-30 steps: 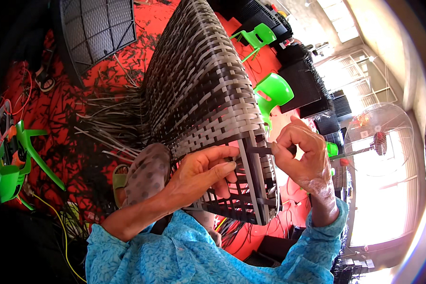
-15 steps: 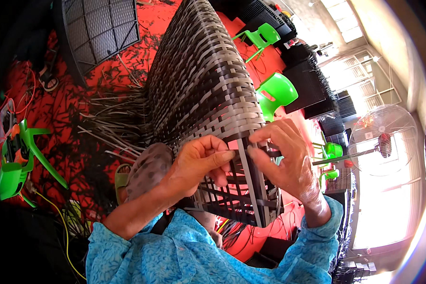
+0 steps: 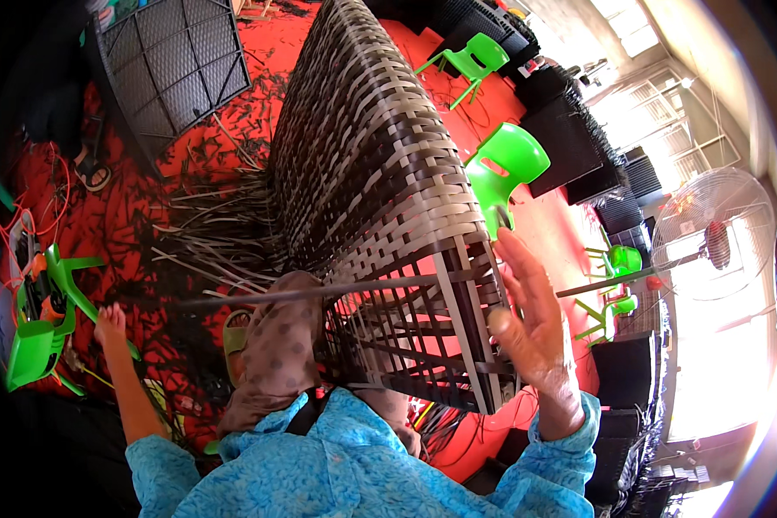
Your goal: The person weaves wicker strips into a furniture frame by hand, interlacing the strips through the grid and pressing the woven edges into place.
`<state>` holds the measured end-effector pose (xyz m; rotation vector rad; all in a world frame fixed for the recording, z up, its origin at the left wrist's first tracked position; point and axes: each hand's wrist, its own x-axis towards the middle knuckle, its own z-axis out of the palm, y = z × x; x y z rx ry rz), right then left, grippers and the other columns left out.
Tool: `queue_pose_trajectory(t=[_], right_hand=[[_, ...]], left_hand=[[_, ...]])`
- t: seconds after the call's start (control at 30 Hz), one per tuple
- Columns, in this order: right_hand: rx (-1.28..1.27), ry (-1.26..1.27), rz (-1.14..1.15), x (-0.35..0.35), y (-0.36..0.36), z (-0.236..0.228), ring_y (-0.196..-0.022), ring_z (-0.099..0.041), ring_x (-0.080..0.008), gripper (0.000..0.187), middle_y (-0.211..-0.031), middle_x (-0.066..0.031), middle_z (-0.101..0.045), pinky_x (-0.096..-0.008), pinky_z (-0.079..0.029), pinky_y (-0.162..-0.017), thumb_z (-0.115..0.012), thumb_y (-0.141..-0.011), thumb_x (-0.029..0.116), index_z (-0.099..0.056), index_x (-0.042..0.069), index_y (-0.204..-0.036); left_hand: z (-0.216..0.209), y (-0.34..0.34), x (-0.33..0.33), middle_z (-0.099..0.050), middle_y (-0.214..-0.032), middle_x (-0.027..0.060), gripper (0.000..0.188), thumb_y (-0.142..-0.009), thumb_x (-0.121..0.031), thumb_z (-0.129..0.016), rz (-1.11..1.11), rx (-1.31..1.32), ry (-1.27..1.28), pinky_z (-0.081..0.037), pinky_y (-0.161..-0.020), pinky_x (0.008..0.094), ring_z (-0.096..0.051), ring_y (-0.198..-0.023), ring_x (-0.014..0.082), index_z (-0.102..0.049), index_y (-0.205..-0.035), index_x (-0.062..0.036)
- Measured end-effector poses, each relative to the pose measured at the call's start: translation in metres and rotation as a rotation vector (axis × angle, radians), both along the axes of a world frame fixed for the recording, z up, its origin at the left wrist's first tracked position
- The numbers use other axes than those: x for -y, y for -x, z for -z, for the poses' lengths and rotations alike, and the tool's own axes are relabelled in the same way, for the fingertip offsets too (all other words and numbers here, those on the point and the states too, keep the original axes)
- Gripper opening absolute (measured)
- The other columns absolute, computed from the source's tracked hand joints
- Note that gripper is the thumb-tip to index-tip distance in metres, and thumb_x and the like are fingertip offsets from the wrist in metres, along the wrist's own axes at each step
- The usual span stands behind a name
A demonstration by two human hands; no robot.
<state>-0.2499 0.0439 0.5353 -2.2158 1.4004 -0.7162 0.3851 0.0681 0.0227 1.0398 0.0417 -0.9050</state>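
A large woven piece (image 3: 388,164) of brown and grey flat strips stands tilted in front of me, its near end an open lattice of bare strips. From that end a long dark strip (image 3: 293,295) runs taut to the left, over my knee. My left hand (image 3: 110,328) is far out at the left, fingers closed on the strip's end, slightly blurred. My right hand (image 3: 531,324) is beside the right edge of the lattice, fingers stretched out and thumb apart, close to the corner. Loose strip ends (image 3: 216,229) fan out from the woven piece's left side.
Green chairs stand to the right, the nearest one (image 3: 505,168) behind the woven corner. An overturned green stool (image 3: 34,345) with tools lies at left. Scraps litter the red floor (image 3: 276,69). A dark woven panel (image 3: 177,69) stands at the back left, a fan (image 3: 716,242) at right.
My left hand has swung from the lattice far to the left, drawing the long strip out taut. The right hand has opened and shifted slightly down beside the corner.
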Motion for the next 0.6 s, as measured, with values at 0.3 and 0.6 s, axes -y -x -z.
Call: queue_pose_trajectory(t=[0.3, 0.6], right_hand=[[-0.051, 0.117, -0.057, 0.014, 0.006, 0.009, -0.108, -0.055, -0.0297, 0.037, -0.119, -0.016, -0.052, -0.037, -0.044, -0.091, -0.065, -0.082, 0.011, -0.056, 0.003, -0.117], [0.233, 0.017, 0.057, 0.017, 0.03, 0.017, -0.105, -0.057, -0.0264, 0.051, -0.113, -0.0159, -0.058, -0.0363, -0.046, -0.088, -0.06, -0.089, 0.03, -0.044, 0.002, -0.128]], left_hand=[[-0.328, 0.349, 0.04, -0.058, -0.103, 0.0077, 0.031, -0.079, -0.013, -0.063, 0.647, 1.221, 0.362, -0.043, -0.087, 0.03, -0.055, -0.099, 0.0194, -0.059, -0.107, -0.0035], [-0.36, 0.374, 0.07, -0.062, -0.085, 0.0097, 0.017, -0.081, -0.007, -0.055, 0.478, 1.978, 0.458, -0.043, -0.069, 0.0381, -0.055, -0.075, 0.0282, -0.062, -0.096, -0.0038]])
